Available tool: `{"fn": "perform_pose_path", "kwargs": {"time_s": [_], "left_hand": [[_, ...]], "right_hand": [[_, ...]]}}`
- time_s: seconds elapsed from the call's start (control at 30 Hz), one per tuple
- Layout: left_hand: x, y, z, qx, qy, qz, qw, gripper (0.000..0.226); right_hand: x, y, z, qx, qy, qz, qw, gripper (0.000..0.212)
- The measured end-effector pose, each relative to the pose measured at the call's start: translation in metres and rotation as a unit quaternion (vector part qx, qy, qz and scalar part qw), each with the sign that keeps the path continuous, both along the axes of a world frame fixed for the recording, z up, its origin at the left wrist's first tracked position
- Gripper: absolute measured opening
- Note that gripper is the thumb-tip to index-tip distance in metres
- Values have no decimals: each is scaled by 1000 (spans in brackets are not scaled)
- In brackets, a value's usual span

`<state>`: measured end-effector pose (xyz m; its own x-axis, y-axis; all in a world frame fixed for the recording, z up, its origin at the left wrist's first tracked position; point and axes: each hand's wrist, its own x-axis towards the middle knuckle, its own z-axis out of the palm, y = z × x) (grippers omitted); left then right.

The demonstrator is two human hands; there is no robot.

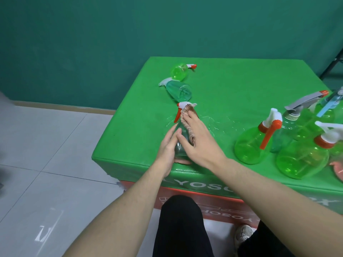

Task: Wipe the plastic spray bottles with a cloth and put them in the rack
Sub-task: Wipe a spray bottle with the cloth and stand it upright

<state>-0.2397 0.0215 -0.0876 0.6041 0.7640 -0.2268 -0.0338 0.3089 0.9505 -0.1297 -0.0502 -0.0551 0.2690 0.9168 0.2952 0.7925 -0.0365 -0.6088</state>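
A clear spray bottle [180, 150] with a white and orange trigger head lies on the green table [241, 84] near its front left corner, head pointing away from me. My left hand [167, 151] holds its body, fingers along the left side and thumb under the base. My right hand [200, 141] presses a brownish cloth [186, 125] onto the top of the bottle with straight fingers. Further back, a light green bottle [179, 71] and a teal bottle [179, 89] lie on their sides.
Several green and teal spray bottles [250, 143] stand crowded at the table's right side. A pinkish object [337, 169] shows at the right edge. Water droplets [219, 125] lie on the table right of my hands. My knees are below the table's front edge.
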Motion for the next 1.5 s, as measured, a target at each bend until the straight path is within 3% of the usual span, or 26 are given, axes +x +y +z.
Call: {"fn": "perform_pose_path", "kwargs": {"time_s": [0.07, 0.33, 0.5, 0.67, 0.87, 1.07, 1.17, 1.5], "left_hand": [[1, 3, -6, 7, 6, 2, 1000, 55], [4, 3, -6, 4, -51, 34, 998, 41], [6, 4, -6, -2, -56, 55, 997, 46], [3, 4, -3, -18, -69, 55, 996, 64], [-1, 7, -2, -50, -69, 11, 996, 53], [-2, 5, 1, -53, -57, -4, 997, 46], [-3, 5, 1, -45, -44, -7, 998, 40], [2, 6, -9, -17, -49, 26, 998, 39]], "right_hand": [[-3, -7, -3, 5, -29, 4, 1000, 70], [-11, -40, -24, 29, -119, 44, 991, 78], [-18, -52, -35, 53, -122, 59, 989, 64], [-17, -37, -25, 75, -87, 30, 993, 45], [-16, -2, -3, 23, -30, -14, 999, 51], [-4, 26, 15, -28, 125, -54, 990, 49], [-3, 27, 12, -26, 150, -65, 986, 47], [-19, -14, -13, 53, -76, 3, 996, 45]]}}
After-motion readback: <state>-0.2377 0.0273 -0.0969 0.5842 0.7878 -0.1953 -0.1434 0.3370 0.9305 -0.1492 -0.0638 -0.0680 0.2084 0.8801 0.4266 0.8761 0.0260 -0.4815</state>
